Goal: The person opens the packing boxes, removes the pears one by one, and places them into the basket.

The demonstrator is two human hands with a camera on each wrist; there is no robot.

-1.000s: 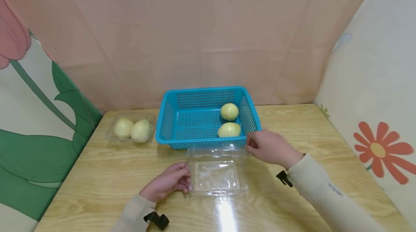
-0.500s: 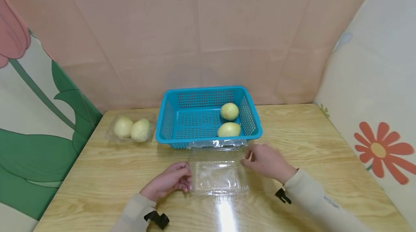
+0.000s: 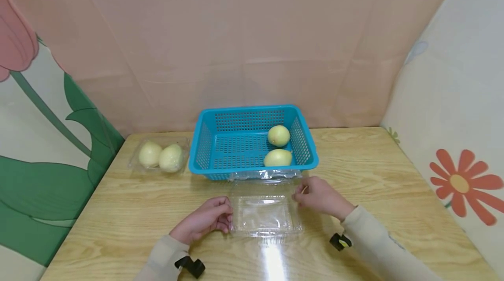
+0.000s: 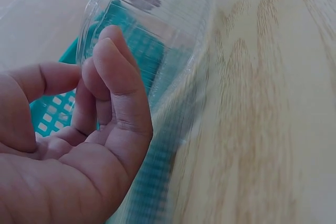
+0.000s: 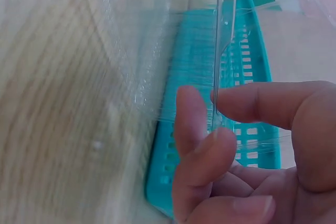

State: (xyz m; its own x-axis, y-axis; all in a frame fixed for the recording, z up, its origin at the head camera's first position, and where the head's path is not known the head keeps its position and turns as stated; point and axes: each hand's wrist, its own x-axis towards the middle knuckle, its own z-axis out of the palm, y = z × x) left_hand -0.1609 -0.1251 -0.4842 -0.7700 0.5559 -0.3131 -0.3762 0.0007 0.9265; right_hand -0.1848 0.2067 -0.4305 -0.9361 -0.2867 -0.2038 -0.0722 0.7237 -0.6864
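Observation:
A clear plastic clamshell box [image 3: 264, 214] stands on the table in front of the blue basket, its lid raised toward the basket. My left hand [image 3: 205, 219] pinches its left edge between thumb and fingers; the left wrist view shows the thumb against the box rim [image 4: 86, 40]. On the other side, my right hand [image 3: 323, 198] pinches the right edge, thumb and fingertips either side of the thin plastic wall [image 5: 217, 61] in the right wrist view. No fruit shows inside this box.
Two pale yellow-green fruits, one behind [image 3: 278, 135] and one in front [image 3: 278, 157], lie at the right of the blue basket [image 3: 194, 149]. Left of it, another clear box [image 3: 135, 165] holds two similar fruits [image 3: 171, 158]. A pink cloth backdrop [image 3: 244, 53] rises behind the table.
My right hand has come down and left from beside the basket's front right corner to the box's right edge. The lid's far edge now shows against the basket's front rim. My left hand stays put.

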